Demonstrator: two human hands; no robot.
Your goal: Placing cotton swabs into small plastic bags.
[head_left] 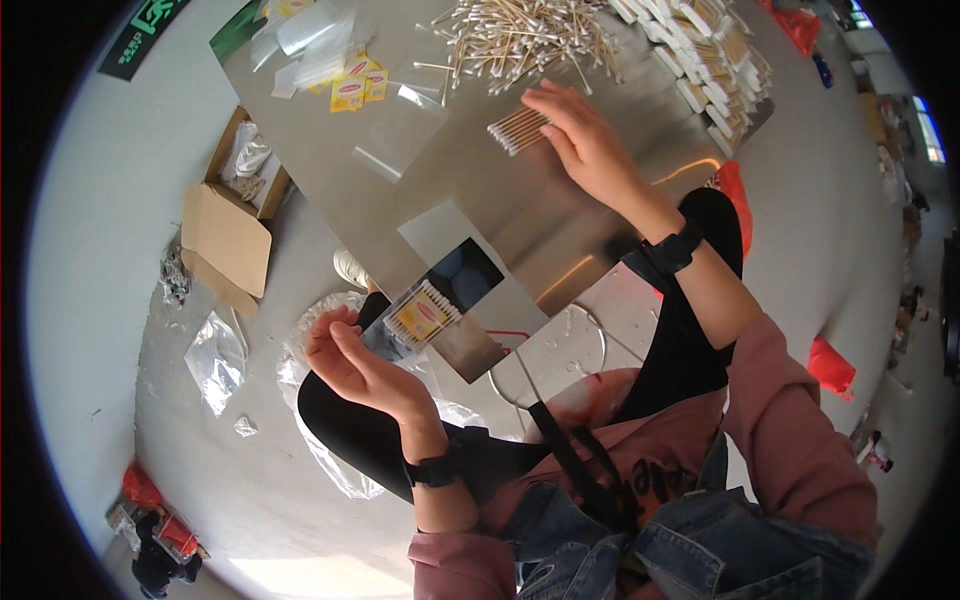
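Observation:
On the metal table [330, 190], a flat row of cotton swabs [519, 130] lies between the thumb and fingers of my right hand [590, 145]. Their white tips point toward the near left, while the fingers cover the other ends. My left hand [368, 372] is held palm up near the table's near corner, fingers slightly curved and thumb apart, with nothing visible in it. Just beyond it sits a pack of cotton swabs [420, 314] with a yellow card, on a small shiny plate with a dark section [465, 275]. Whether that hand touches the pack, I cannot tell.
A loose heap of cotton swabs [525, 40] covers the far middle. Stacked swab bundles [715, 65] stand far right. Yellow cards [358, 84] and clear bags [402, 125] lie far left. An open cardboard box [228, 230] and clear plastic [216, 360] are on the floor.

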